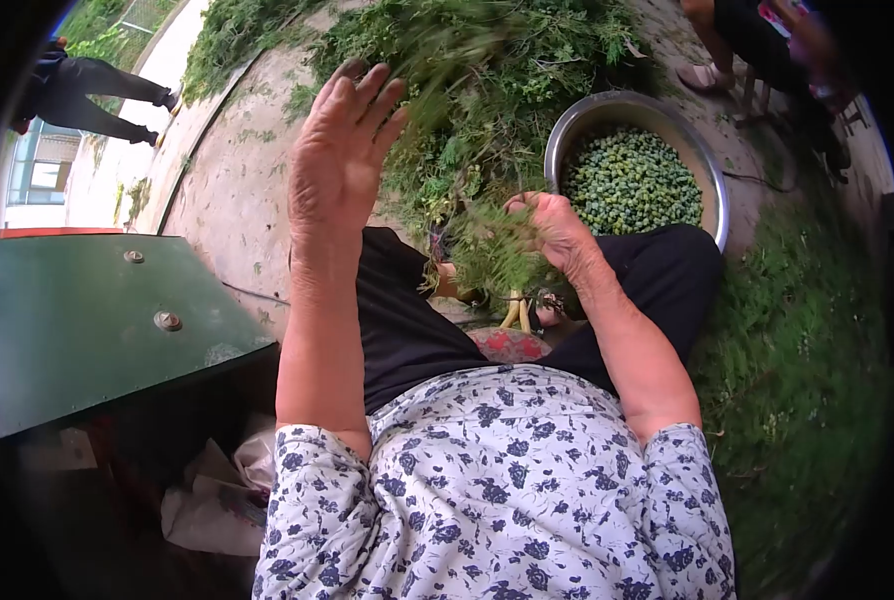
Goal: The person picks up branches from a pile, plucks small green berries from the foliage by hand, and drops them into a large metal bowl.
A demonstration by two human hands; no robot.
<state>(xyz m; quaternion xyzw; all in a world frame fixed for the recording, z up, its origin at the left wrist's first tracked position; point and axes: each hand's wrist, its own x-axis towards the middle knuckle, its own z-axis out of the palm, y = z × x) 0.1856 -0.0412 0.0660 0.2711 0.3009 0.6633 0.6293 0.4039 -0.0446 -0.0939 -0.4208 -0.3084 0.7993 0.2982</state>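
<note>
My left hand (342,150) is raised with the fingers spread apart and nothing in it; a blurred spray of green stems (457,50) is just past its fingertips. My right hand (557,230) is closed on a bunch of leafy green plants (492,255) held over my lap. Just beyond that hand stands a round metal bowl (712,190) filled with small green pods or peas (632,180). A large heap of cut green plants (507,90) lies on the concrete ground ahead of me.
A green metal surface with bolts (97,320) stands at my left, crumpled paper (217,490) beneath it. More green plants (807,370) cover the ground at my right. One person (92,95) walks at far left; another person's legs (747,45) are at top right.
</note>
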